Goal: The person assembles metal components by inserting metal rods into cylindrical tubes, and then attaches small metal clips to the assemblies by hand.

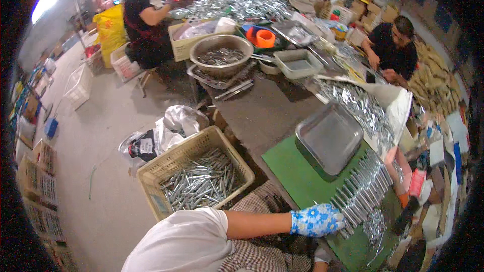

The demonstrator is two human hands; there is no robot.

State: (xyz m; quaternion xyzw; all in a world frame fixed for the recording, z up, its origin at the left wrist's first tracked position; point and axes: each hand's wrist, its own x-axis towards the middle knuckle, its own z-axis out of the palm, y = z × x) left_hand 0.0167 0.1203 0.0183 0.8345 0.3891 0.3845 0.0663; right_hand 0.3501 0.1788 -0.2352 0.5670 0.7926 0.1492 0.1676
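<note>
My left hand [317,220], in a white glove with blue flowers, reaches across to the near end of a row of shiny metal rods [364,187]. Its fingers are curled against the end rods. The rods lie side by side on a green mat [290,163]. Of my right hand [321,256], only a pale glove edge shows low in the picture, under the left forearm; its fingers are hidden. A loose heap of small metal parts [374,227] lies beside the row. Beyond the row, a grey metal tray [330,138] rests on the mat.
A yellow crate [146,174] of metal rods stands left of me. Farther along the table are a steel bowl [222,42], a clear plastic tub [298,73] and a white sack [401,103] with metal pieces. One person [143,20] is far left, another [390,50] at right.
</note>
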